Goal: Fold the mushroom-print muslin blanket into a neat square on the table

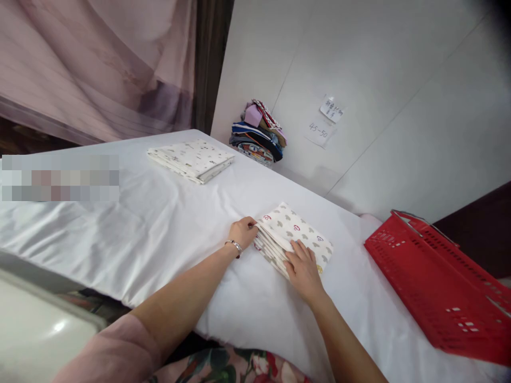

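A folded white cloth (pixel 297 226) with grey, red and yellow motifs lies on the white-covered table in front of me, its layered edges facing my side. At its left corner, my left hand (pixel 242 232) is closed, with thumb and fingers pinching the edge. My right hand (pixel 305 268) rests on the near right part of the cloth, fingers stretched out and somewhat apart. Farther back to the left sits a second folded white cloth (pixel 191 158) with small dark prints, touched by neither hand.
A red plastic basket (pixel 431 282) with metal handles stands on the right of the table (pixel 179 229). Behind the table's far edge is a stack of folded fabrics (pixel 257 133) against the wall. Paper notes (pixel 323 125) hang there. A pink curtain (pixel 120 58) hangs at the back left.
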Motion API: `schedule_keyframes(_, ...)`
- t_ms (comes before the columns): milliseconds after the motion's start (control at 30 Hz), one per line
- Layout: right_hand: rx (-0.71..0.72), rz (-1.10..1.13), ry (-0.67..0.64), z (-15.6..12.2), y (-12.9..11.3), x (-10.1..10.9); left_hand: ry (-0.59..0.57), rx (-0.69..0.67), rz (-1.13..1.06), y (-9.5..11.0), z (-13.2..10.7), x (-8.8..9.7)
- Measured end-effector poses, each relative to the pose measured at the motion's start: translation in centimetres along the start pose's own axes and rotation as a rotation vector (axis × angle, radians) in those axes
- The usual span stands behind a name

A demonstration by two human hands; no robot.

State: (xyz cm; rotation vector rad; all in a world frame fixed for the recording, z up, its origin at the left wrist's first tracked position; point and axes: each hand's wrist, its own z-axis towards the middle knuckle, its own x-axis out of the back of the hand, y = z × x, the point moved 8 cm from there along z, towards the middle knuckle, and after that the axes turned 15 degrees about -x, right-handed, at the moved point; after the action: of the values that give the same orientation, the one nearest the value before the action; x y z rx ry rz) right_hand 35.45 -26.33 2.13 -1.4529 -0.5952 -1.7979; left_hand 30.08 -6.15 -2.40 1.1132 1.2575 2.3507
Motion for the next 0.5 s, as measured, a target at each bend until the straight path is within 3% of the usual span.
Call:
schedule_keyframes(100,-0.043,-0.034,-0.013,-0.5,0.7,0.2,0.014,-0.050,-0.003,0.2,0.0,0.0)
schedule_keyframes(267,-0.079,0.017,-0.019,-0.1,1.3,0.0,0.072,-0.277,0.030,1.5,0.1,0.1)
schedule_keyframes(500,-0.092,0.038,-0.045,1.1,1.0,-0.7,-0.028,-0.442,0.113,2.5,0.1,-1.1)
